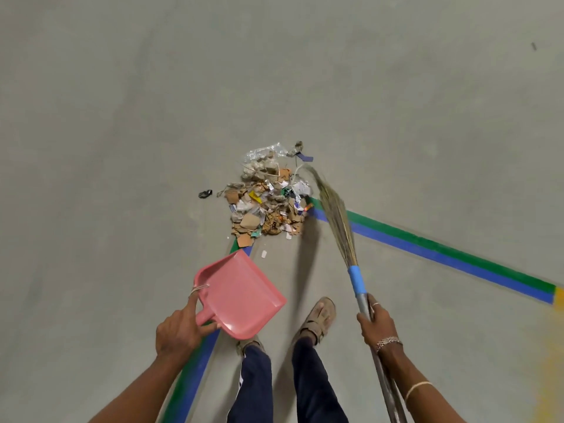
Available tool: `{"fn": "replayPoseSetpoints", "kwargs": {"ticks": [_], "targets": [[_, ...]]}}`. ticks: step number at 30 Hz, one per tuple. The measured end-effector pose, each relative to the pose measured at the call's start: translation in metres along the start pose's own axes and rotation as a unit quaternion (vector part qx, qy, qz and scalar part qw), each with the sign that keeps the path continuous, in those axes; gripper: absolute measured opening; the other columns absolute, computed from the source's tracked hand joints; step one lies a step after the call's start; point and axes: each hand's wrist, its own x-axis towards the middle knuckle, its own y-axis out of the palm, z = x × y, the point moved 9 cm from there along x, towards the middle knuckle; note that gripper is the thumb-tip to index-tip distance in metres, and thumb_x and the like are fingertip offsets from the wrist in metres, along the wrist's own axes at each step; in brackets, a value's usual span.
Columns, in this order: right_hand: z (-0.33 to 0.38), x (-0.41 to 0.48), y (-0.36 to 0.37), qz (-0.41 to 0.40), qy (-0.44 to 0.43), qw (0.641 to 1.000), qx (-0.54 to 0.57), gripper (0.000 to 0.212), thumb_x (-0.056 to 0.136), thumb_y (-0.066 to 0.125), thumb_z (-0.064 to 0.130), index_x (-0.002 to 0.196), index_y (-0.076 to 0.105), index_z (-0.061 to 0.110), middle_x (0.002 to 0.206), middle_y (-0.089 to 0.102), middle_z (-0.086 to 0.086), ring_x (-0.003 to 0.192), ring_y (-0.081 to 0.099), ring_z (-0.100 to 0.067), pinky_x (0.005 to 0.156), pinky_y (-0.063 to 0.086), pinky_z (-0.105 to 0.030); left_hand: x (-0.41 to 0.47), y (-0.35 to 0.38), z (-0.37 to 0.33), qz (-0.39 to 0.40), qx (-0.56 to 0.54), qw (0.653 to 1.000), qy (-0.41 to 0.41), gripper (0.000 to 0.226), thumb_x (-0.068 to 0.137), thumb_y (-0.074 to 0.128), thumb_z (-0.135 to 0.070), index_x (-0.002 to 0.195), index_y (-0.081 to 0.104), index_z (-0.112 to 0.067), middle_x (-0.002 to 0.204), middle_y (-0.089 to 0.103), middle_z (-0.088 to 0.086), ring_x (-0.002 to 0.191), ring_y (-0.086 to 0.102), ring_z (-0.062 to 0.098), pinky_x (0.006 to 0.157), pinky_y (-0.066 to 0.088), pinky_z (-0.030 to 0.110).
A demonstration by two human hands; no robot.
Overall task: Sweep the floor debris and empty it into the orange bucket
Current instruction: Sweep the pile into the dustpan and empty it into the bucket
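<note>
A heap of debris (268,203), made of cardboard scraps, paper and clear plastic, lies on the grey floor ahead of my feet. My left hand (180,328) grips the handle of a pink dustpan (241,294), held above the floor just short of the heap. My right hand (374,323) grips the metal shaft of a grass broom (335,218) below its blue band. The broom's bristle tips reach the heap's right side. The orange bucket is not in view.
Green and blue tape lines (442,248) run across the floor to the right and back under my left arm. A small black scrap (205,193) lies alone left of the heap. My sandalled feet (317,319) stand behind the dustpan. A yellow stain (549,361) marks the right edge.
</note>
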Motion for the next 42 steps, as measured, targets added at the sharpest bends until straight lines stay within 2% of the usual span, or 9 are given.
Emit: {"fn": "replayPoseSetpoints", "kwargs": {"ticks": [2,6,11,17,23,26,30,33,42], "targets": [[-0.016,0.002,-0.006,-0.059,-0.030,0.998,-0.014,0.067,0.082,0.065,0.044,0.142,0.048,0.020,0.084,0.064,-0.003,0.061,0.060,-0.019,0.069,0.059,-0.046,0.016,0.007,0.017,-0.006,0.020,1.000,-0.003,0.109,0.065,0.045,-0.094,0.156,0.024,-0.038,0.078,0.058,-0.003,0.066,0.053,0.018,0.061,0.046,0.031],[-0.027,0.041,0.003,-0.090,-0.028,0.995,-0.022,0.036,0.095,0.064,0.022,0.128,0.051,0.022,0.067,0.061,-0.008,0.047,0.057,-0.024,0.045,0.053,-0.038,0.061,0.029,0.050,-0.031,0.012,0.999,-0.024,0.104,0.066,0.035,-0.097,0.152,0.034,-0.038,0.070,0.055,-0.002,0.060,0.054,0.022,0.056,0.039,0.030],[-0.019,0.134,0.042,-0.057,-0.008,0.998,-0.034,0.034,0.094,0.057,0.001,0.125,0.045,0.006,0.087,0.062,-0.018,0.065,0.060,-0.030,0.062,0.059,-0.052,0.133,0.063,0.078,-0.015,0.050,0.996,-0.068,0.093,0.076,0.057,-0.080,0.153,0.028,-0.038,0.093,0.068,0.008,0.084,0.068,0.030,0.064,0.039,0.031],[-0.021,0.254,0.095,-0.053,-0.045,0.997,-0.034,0.029,0.096,0.060,0.020,0.119,0.043,0.024,0.072,0.057,-0.015,0.053,0.053,-0.025,0.042,0.048,-0.032,0.236,0.128,0.087,-0.048,0.048,0.996,-0.056,0.091,0.075,0.062,-0.075,0.151,0.029,-0.038,0.075,0.065,0.014,0.067,0.065,0.036,0.056,0.040,0.034],[-0.078,0.326,0.147,-0.004,-0.046,0.991,-0.128,0.029,0.096,0.060,0.016,0.116,0.041,0.023,0.085,0.061,-0.018,0.060,0.062,-0.030,0.052,0.054,-0.035,0.303,0.200,0.086,-0.068,0.033,0.997,-0.027,0.094,0.075,0.059,-0.076,0.152,0.031,-0.029,0.070,0.062,0.023,0.060,0.061,0.041,0.056,0.043,0.040],[-0.108,0.340,0.167,0.042,-0.042,0.980,-0.189,0.034,0.094,0.062,0.014,0.119,0.039,0.019,0.094,0.062,-0.017,0.066,0.064,-0.031,0.052,0.051,-0.032,0.322,0.212,0.089,-0.084,0.022,0.996,-0.033,0.094,0.075,0.060,-0.076,0.151,0.033,-0.027,0.078,0.064,0.027,0.068,0.063,0.047,0.058,0.040,0.042],[-0.131,0.336,0.190,0.089,-0.042,0.963,-0.249,0.046,0.092,0.065,0.017,0.126,0.035,0.021,0.092,0.061,-0.011,0.066,0.066,-0.030,0.064,0.059,-0.046,0.339,0.212,0.089,-0.080,0.023,0.996,-0.019,0.095,0.075,0.059,-0.077,0.151,0.035,-0.026,0.082,0.066,0.029,0.070,0.063,0.049,0.058,0.039,0.043],[-0.137,0.316,0.199,0.122,-0.070,0.953,-0.269,0.044,0.090,0.066,0.020,0.123,0.036,0.021,0.092,0.061,-0.007,0.070,0.065,-0.027,0.069,0.059,-0.046,0.351,0.203,0.073,-0.077,0.011,0.997,-0.006,0.097,0.072,0.057,-0.080,0.150,0.034,-0.027,0.081,0.066,0.027,0.069,0.063,0.046,0.059,0.041,0.043],[-0.120,0.271,0.154,0.097,-0.122,0.961,-0.228,0.042,0.086,0.069,0.005,0.111,0.046,0.031,0.082,0.060,-0.001,0.069,0.057,-0.023,0.064,0.050,-0.038,0.366,0.172,0.011,-0.083,-0.017,0.996,0.012,0.094,0.071,0.055,-0.082,0.148,0.036,-0.031,0.091,0.068,0.024,0.083,0.066,0.046,0.068,0.045,0.043]]}}
